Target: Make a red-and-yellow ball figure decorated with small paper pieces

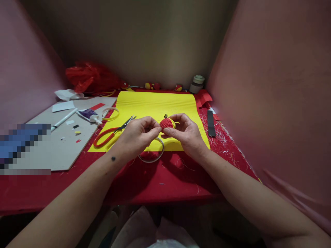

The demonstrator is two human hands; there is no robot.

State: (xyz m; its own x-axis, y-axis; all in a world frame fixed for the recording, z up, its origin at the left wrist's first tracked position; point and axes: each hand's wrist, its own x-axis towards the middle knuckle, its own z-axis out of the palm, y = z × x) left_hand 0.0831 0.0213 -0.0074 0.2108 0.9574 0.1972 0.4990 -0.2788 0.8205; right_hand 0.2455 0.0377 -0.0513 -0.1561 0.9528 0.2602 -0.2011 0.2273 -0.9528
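A small red and yellow corrugated-paper ball point(167, 123) with a black tuft on top is held between both hands above a yellow corrugated sheet point(155, 103). My left hand point(138, 134) pinches its left side with curled fingers. My right hand point(184, 132) grips its right side and underside. Red-handled scissors point(111, 133) lie just left of my left hand on the sheet's edge. A thin ring point(152, 151) lies under my hands, partly hidden.
A grey cardboard board point(51, 144) at left carries a glue tube point(89, 115), a white pen point(63, 119) and small scraps. A yellow strip loop point(111, 113), a black strip point(210, 123), a red plastic bag point(90, 77), a jar point(198, 83) and similar small balls point(152, 85) stand around. Walls close both sides.
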